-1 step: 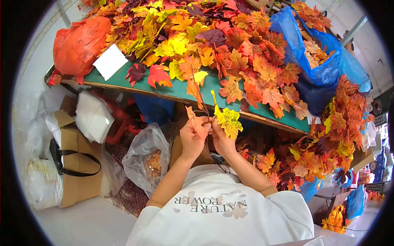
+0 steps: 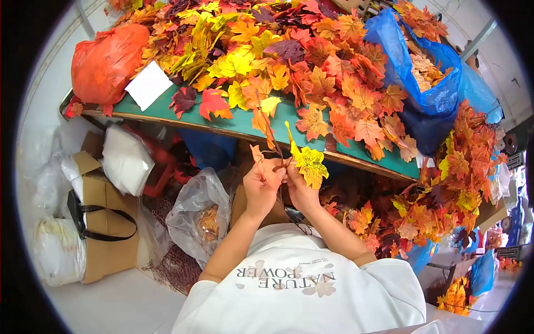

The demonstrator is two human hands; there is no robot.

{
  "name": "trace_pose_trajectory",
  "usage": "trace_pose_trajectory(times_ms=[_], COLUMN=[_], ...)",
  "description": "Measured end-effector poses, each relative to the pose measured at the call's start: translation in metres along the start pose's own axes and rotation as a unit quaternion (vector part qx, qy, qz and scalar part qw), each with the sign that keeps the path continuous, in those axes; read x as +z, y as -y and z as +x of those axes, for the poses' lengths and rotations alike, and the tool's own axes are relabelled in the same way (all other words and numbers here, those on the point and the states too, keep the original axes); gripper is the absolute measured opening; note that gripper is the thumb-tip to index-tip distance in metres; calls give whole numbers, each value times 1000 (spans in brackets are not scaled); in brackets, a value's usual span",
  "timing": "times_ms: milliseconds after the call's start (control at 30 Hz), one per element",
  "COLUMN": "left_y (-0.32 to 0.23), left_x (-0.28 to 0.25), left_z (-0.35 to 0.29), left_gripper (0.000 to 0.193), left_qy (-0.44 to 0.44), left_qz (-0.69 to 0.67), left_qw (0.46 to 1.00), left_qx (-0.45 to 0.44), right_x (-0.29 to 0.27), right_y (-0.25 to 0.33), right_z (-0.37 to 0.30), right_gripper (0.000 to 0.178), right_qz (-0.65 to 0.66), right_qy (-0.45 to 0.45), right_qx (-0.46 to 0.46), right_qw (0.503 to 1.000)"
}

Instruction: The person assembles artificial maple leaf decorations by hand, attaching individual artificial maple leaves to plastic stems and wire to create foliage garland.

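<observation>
Just off the table's near edge, my left hand (image 2: 260, 192) and my right hand (image 2: 303, 192) meet with their fingertips pinched together. Between them runs a thin brown stem (image 2: 271, 136), its upper part reaching over the table edge with orange artificial leaves along it. A pale orange leaf (image 2: 270, 171) covers part of my left fingers. Beside my right fingers a yellow artificial maple leaf (image 2: 311, 164) with dark veins sticks out, its yellow stalk pointing up. The exact spot where the fingertips grip is partly hidden by leaf and fingers.
The green table (image 2: 222, 123) bears a heap of artificial leaves (image 2: 311, 55), a red bag (image 2: 108, 64), a white card (image 2: 148, 86) and a blue bag (image 2: 392, 50). Leaf garlands (image 2: 414, 222) hang at right. A clear plastic bag (image 2: 194, 209) and a cardboard box (image 2: 111, 228) stand at left.
</observation>
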State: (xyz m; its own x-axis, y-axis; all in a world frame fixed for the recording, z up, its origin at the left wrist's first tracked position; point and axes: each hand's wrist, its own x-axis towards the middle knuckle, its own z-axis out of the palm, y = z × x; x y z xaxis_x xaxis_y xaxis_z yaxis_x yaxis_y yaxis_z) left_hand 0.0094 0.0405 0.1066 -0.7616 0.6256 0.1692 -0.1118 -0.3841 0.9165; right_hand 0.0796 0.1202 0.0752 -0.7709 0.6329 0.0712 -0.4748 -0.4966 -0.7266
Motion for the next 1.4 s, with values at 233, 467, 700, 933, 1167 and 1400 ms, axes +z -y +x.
trace_pose_trajectory(times_ms=[233,467,700,933,1167,1400], left_y=[0,-1,15,12,12,7], left_x=[1,6,-6,-9,-19,-13], left_z=[-3,-3,5,0,-8,-5], left_gripper=[14,14,9,13,16,13], left_qy=[3,-16,-14,20,-11,-22], left_qz=[26,97,262,152,110,79], left_qw=[999,993,951,984,992,994], left_qx=[31,68,164,94,60,68], right_x=[1,-3,-38,-11,7,-4], right_y=[-4,-9,-23,-8,-2,-17], right_z=[-4,-6,3,-6,-11,-11], right_gripper=[17,15,10,12,18,16], right_qz=[25,19,-351,-201,-80,-84], right_qy=[-35,-37,-38,-118,-92,-33], right_qx=[9,6,-113,-117,-15,-56], right_qw=[999,999,929,965,992,994])
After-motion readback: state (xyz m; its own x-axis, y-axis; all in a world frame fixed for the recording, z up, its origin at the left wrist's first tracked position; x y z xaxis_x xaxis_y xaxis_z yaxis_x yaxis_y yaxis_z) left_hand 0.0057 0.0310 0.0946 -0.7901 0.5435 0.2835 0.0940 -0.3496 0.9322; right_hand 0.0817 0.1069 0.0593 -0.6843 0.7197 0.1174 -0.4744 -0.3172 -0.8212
